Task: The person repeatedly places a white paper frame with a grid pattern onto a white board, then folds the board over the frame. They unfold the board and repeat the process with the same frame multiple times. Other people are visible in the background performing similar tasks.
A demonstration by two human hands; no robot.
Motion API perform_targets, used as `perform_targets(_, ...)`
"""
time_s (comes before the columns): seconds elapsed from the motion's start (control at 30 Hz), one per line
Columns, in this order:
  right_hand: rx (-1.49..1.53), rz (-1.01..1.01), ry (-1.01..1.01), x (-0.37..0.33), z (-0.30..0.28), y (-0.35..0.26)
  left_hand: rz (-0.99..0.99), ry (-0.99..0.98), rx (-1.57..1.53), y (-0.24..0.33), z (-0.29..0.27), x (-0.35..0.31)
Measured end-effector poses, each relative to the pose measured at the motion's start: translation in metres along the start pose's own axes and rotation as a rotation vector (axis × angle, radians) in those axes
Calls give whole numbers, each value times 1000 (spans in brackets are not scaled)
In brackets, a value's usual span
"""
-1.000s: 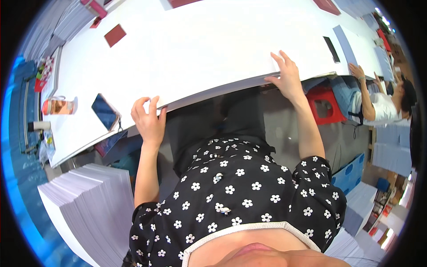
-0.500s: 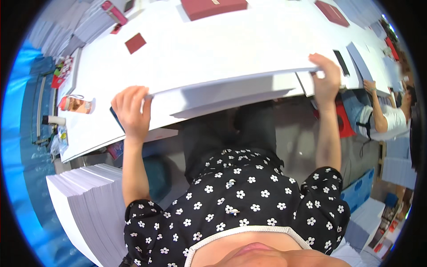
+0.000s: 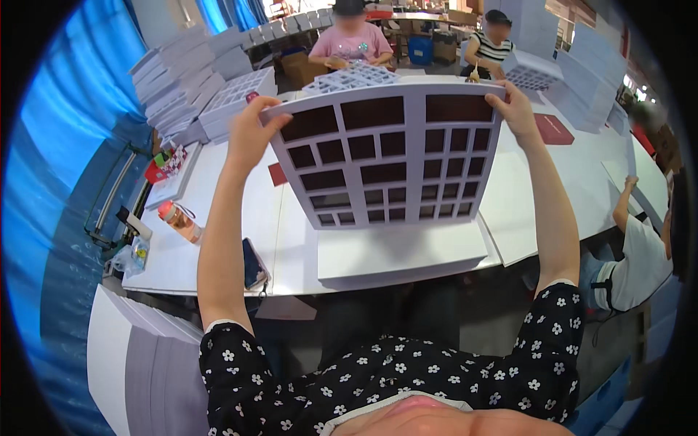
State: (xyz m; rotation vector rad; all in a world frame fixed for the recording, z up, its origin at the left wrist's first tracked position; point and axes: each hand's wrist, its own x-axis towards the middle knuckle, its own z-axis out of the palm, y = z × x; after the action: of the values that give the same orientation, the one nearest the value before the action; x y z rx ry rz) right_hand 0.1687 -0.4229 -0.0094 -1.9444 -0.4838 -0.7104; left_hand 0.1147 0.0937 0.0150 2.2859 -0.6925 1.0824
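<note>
The white compartmented panel [image 3: 414, 156] is up on edge in front of the person, its gridded face toward the wearer and its lower edge just above or on the white slab [image 3: 403, 252] that lies on the table [image 3: 218, 243]; whether the two touch, I cannot tell. The left hand [image 3: 251, 134] has its fingers clamped on the upper left corner, thumb on the near face and the others around the edge. The right hand [image 3: 515, 110] is clamped on the upper right corner in much the same way, its thumb at the border.

This grip looks sound: two far corners give good control of so wide a piece, and the thumbs press on the outer border rather than on the thin bars between the dark compartments, which would probably bend first. Light, equal pressure should be enough. Since all the support is at the top, the lower edge is likely to swing, so any turn or lowering calls for both wrists moving together and slowly, with neither corner leading, or the frame may twist. It is also worth sparing the slab's top face a scrape from that lower edge. On the left, the phone [image 3: 254, 263] lies right beside the forearm and the bottle [image 3: 180, 221] is near it, so the left elbow is best moved with care
</note>
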Motion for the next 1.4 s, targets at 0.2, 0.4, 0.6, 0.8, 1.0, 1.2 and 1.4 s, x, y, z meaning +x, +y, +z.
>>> perform_targets(0.2,91,-105,156,-15,6,1,233,-31,272,42,20,14)
perform_targets(0.4,-606,-707,246,-22,66,-110,177,-162,132,58,25,21)
perform_targets(0.6,-554,-883,21,-20,151,-152,145,-180,60,68,17,17)
perform_targets(0.8,-626,-848,-4,-20,171,-153,230,-109,85,71,15,11)
perform_targets(1.0,-611,-897,50,-21,177,-148,290,-34,150,73,17,5)
perform_targets(1.2,-562,-862,34,-24,175,-152,260,-41,104,74,18,5)
perform_targets(1.4,-524,-705,-50,-23,177,-158,68,-229,77,91,7,21)
